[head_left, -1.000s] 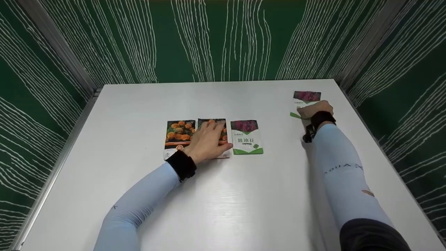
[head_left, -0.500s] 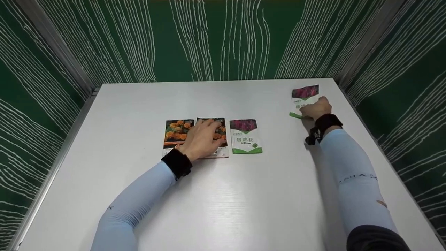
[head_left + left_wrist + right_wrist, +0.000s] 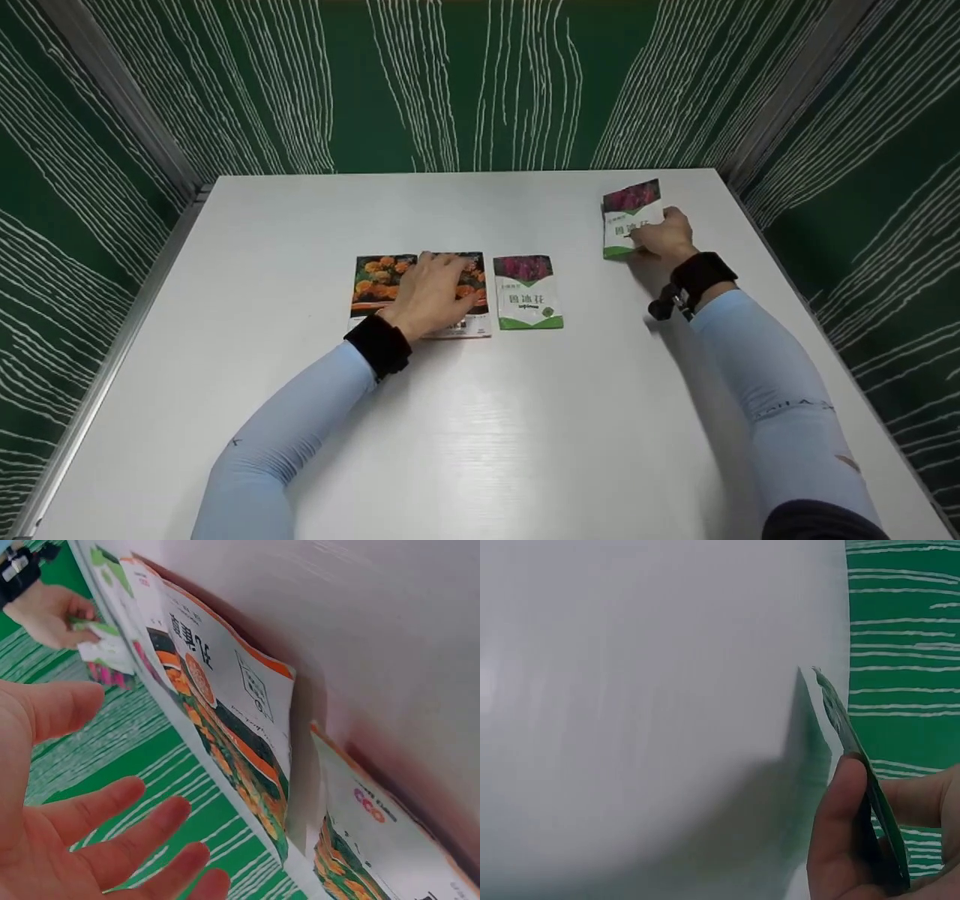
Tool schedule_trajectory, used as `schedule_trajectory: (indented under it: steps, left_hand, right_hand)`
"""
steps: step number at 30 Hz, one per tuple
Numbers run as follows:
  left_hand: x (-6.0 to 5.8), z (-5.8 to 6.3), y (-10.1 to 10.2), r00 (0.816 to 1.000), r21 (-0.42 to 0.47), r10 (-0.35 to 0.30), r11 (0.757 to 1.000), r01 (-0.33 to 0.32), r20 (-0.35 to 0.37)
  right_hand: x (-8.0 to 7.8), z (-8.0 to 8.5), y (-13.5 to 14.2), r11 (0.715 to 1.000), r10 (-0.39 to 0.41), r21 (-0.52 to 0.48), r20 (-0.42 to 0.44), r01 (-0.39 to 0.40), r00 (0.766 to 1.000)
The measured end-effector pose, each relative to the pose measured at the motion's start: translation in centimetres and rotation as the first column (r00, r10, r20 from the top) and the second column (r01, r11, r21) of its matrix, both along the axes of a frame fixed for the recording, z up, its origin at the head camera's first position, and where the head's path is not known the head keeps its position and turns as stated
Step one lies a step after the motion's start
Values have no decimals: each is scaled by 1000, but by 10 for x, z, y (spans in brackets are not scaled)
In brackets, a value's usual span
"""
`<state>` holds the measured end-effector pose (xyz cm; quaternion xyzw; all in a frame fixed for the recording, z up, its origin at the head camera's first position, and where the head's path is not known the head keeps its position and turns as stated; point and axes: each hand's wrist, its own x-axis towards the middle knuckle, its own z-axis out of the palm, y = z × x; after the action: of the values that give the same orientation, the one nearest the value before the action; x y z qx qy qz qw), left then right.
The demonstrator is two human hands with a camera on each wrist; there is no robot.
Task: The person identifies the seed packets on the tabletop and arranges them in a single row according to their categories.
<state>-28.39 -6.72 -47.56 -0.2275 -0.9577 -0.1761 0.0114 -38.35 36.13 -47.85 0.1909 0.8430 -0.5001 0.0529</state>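
Observation:
My right hand pinches a seed packet by its right side, near the back right of the table; the packet has a purple flower picture and a green bottom band. In the right wrist view this packet shows edge-on between thumb and fingers. Over two orange marigold seed packets spreads my left hand, partly hiding them. In the left wrist view its fingers are extended, apart from the marigold packet. Just right of that pair lies another purple-flower seed packet.
The white table ends at the back against a green wall with white streaks. Grey metal frame posts stand at the corners, with more green wall on both sides.
My right hand has lifted the purple-flower packet's top edge and brought the packet a little to the left. My left hand has stayed over the marigold packets, shifting only slightly.

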Motion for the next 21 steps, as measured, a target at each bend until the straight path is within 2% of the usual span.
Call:
schedule_trajectory:
  steps: [10, 21]
  left_hand:
    - [0, 2, -5, 1000, -1, 17, 1000, -17, 26]
    - [1, 1, -7, 1000, -14, 22, 1000, -22, 6]
  right_hand:
    - [18, 11, -13, 991, 75, -107, -26, -78, 997]
    - [37, -2, -22, 986, 98, -135, 7, -96, 995]
